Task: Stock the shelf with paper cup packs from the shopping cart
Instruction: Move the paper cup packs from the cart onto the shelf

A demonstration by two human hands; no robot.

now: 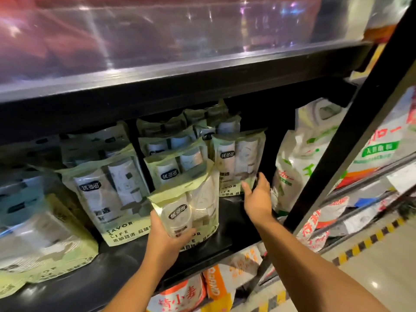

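At 6 o'clock the left hand (pixel 167 238) gripped a pack (pixel 193 208) low down, thumb across its front, fingers round its left edge; the pack leaned on the shelf (pixel 236 212). At 3 o'clock the right hand (pixel 257 197) reached forward, fingers together, thumb spread, touching a second pack (pixel 238 161). At 9 o'clock a big pack (pixel 112 194) read "SAVOR LIFE".

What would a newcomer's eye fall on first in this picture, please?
Probably the pale green paper cup pack at centre, gripped from below by the left hand at the black shelf. Next, the right hand touching the lower right corner of a standing pack, among rows of matching packs.
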